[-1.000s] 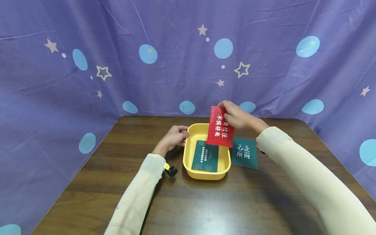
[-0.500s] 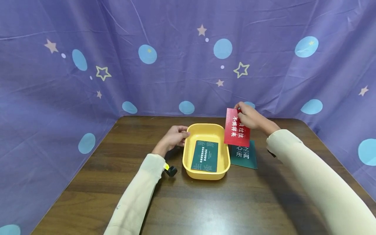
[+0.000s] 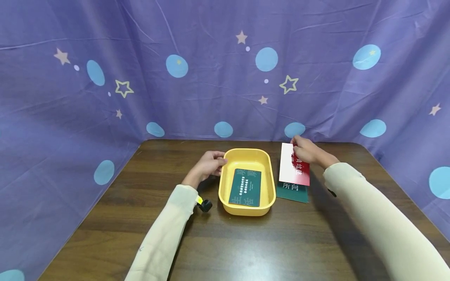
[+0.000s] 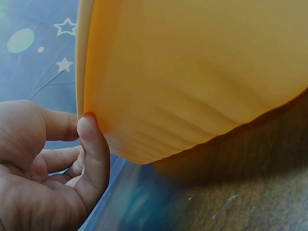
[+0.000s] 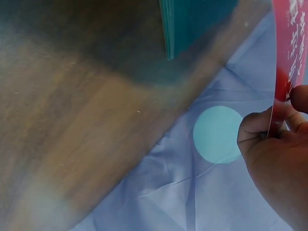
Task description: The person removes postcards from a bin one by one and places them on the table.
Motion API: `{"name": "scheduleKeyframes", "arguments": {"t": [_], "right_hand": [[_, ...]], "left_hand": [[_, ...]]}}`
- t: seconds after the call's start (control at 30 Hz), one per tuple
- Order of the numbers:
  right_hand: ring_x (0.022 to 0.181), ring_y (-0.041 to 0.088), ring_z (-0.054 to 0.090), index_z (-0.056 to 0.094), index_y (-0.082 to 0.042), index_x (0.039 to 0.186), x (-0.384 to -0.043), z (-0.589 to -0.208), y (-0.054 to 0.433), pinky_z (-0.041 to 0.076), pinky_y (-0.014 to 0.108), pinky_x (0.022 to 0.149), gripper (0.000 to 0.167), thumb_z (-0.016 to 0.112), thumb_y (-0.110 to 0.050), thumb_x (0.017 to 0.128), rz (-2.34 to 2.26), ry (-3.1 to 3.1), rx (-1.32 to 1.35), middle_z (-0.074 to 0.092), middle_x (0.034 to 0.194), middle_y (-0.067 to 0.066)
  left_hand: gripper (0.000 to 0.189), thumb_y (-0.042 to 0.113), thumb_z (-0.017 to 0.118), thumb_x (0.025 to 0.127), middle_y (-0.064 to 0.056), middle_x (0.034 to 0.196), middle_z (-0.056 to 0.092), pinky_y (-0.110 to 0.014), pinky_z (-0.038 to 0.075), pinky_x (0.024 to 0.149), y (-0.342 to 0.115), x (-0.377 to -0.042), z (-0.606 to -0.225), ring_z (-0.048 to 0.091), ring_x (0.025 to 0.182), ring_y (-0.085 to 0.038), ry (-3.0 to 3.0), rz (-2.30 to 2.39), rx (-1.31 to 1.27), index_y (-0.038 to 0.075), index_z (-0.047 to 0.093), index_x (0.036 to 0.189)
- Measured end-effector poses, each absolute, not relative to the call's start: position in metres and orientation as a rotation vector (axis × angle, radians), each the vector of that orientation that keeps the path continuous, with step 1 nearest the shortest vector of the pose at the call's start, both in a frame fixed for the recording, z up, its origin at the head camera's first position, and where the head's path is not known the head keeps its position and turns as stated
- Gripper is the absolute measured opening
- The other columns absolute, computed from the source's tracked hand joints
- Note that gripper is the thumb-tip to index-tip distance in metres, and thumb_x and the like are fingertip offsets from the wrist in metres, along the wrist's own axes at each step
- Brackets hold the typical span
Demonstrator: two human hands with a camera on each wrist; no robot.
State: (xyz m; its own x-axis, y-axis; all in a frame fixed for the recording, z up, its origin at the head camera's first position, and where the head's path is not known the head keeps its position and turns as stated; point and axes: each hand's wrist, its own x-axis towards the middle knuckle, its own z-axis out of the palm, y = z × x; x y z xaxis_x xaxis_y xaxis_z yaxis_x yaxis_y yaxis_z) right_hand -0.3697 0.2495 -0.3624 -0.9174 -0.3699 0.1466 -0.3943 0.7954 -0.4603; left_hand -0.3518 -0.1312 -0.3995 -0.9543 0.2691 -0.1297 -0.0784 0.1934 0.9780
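A yellow plastic basin (image 3: 247, 210) stands on the table, and a dark green card (image 3: 246, 187) with white lettering lies inside it. My left hand (image 3: 208, 164) pinches the basin's left rim between thumb and fingers, as the left wrist view shows up close. To the basin's right, my right hand (image 3: 306, 150) holds a red card (image 3: 301, 177) with white characters by its far edge. Glare whitens much of that card's face. Below it lies a stack of green cards (image 3: 293, 195), partly covered by the red card in the head view; the stack's layered edge (image 5: 167, 33) shows in the right wrist view.
The brown wooden table (image 3: 242, 246) reaches back to a purple curtain (image 3: 211, 101) with stars and blue dots. A small black device (image 3: 205, 205) on a yellow strap sits at the left wrist.
My right hand has carried the red card rightward from above the basin, then lower, over the green stack. The left hand keeps its hold on the rim.
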Motion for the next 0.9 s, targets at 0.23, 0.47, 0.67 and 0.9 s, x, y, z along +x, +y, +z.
{"name": "scheduleKeyframes", "arguments": {"t": [0.23, 0.47, 0.67, 0.9], "right_hand": [[0.091, 0.030, 0.054, 0.050, 0.005, 0.117, -0.365, -0.375, 0.249, 0.045, 0.040, 0.078, 0.025, 0.047, -0.009, 0.096, 0.789, -3.033, 0.656, 0.056, 0.096, 0.014], [0.085, 0.024, 0.052, 0.045, 0.005, 0.119, -0.363, -0.383, 0.247, 0.045, 0.034, 0.072, 0.038, 0.061, -0.010, 0.088, 0.852, -3.144, 0.724, 0.055, 0.090, 0.011], [0.087, 0.023, 0.053, 0.045, 0.005, 0.120, -0.363, -0.391, 0.245, 0.046, 0.033, 0.074, 0.047, 0.068, -0.011, 0.082, 0.874, -3.181, 0.769, 0.056, 0.093, 0.011], [0.093, 0.027, 0.055, 0.048, 0.007, 0.121, -0.362, -0.396, 0.241, 0.049, 0.041, 0.083, 0.053, 0.073, -0.012, 0.077, 0.793, -3.184, 0.815, 0.058, 0.100, 0.013]], "left_hand": [[0.040, 0.005, 0.059, 0.101, -0.024, 0.113, 0.062, -0.023, 0.057, 0.054, -0.131, -0.351, -0.399, 0.059, 0.065, -0.014, 2.209, 1.824, 0.181, -0.005, 0.055, 0.140], [0.039, 0.005, 0.059, 0.101, -0.022, 0.106, 0.063, -0.023, 0.057, 0.053, -0.131, -0.352, -0.400, 0.058, 0.064, -0.014, 2.214, 1.832, 0.184, -0.004, 0.056, 0.139], [0.038, 0.005, 0.059, 0.101, -0.022, 0.107, 0.063, -0.023, 0.058, 0.054, -0.131, -0.352, -0.401, 0.059, 0.065, -0.015, 2.209, 1.838, 0.189, -0.005, 0.057, 0.138], [0.039, 0.005, 0.059, 0.102, -0.023, 0.108, 0.063, -0.023, 0.058, 0.055, -0.131, -0.351, -0.400, 0.059, 0.064, -0.014, 2.197, 1.837, 0.190, -0.005, 0.056, 0.139]]}}
